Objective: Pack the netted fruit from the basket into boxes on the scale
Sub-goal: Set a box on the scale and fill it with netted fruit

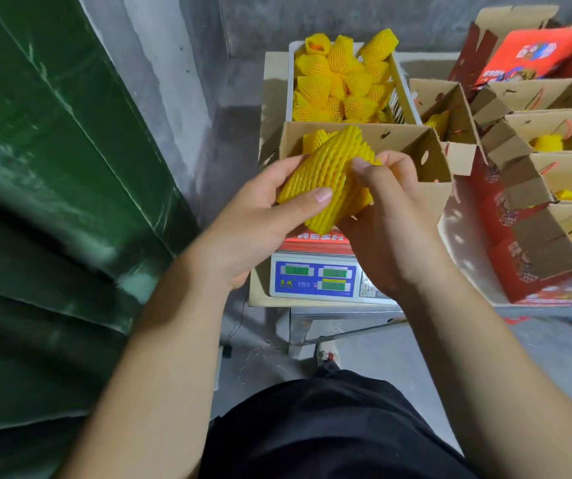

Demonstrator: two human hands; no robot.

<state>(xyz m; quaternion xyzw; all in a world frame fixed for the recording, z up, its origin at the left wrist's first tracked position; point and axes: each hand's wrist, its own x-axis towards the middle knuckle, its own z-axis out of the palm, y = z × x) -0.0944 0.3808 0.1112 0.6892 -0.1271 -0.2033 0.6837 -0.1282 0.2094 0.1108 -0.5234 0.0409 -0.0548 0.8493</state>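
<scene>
Netted fruit (329, 174), yellow foam sleeve, held between both hands above the open box (412, 146). Left hand (260, 216) cups it from below, thumb curled over the near end. Right hand (391, 216) pinches the sleeve's far side, fingers bent. Whether fruit fills the sleeve — hard to tell. Box sits on the scale (315, 280), green readouts lit. Beyond, white basket (403, 81) heaped with more netted pieces. Right: row of open cartons (554, 160), some holding yellow.
</scene>
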